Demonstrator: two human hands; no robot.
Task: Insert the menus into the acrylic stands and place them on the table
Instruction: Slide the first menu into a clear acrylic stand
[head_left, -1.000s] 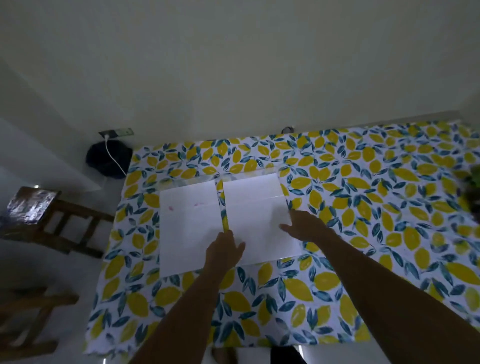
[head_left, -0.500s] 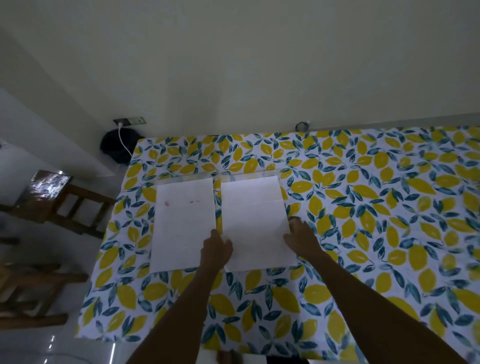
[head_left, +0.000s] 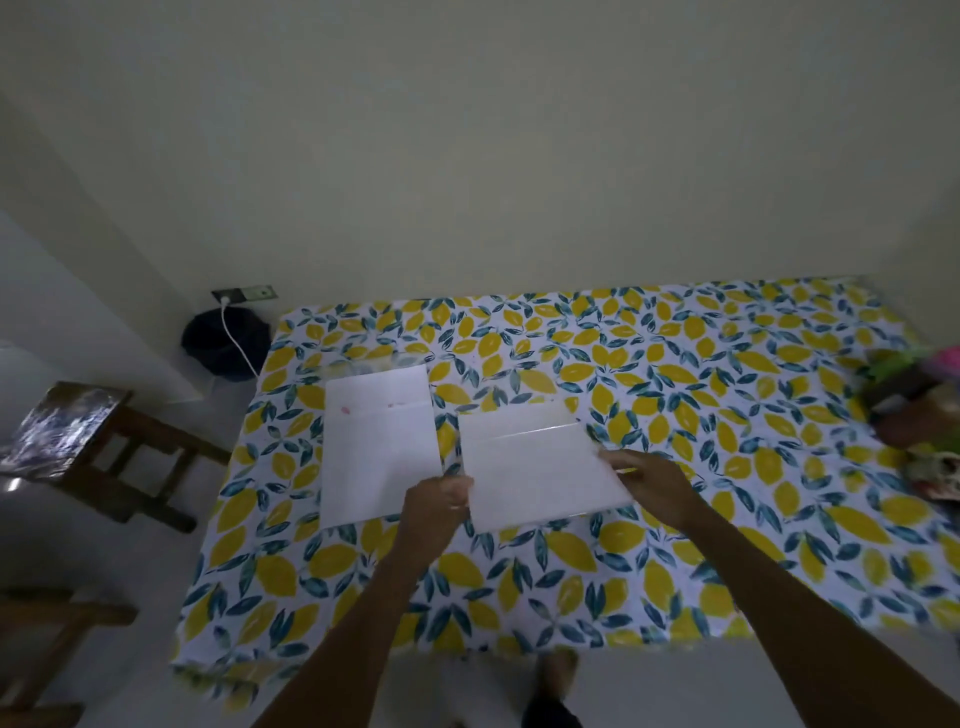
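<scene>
I see both hands pinching right menu sheet (head_left: 540, 467) | left hand (head_left: 436, 501) near-left corner, right hand (head_left: 652, 480) right edge | long axis points away | left menu (head_left: 379, 447) flat alongside

A dim room in a home: lemon-print tablecloth (head_left: 675, 374) on the table, wooden chairs (head_left: 104, 457) alongside, charger cable (head_left: 236, 338) in a wall socket (head_left: 244, 294).

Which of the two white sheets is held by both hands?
The right-hand sheet, gripped at its edges by left hand and right hand; the left sheet lies untouched.
</scene>
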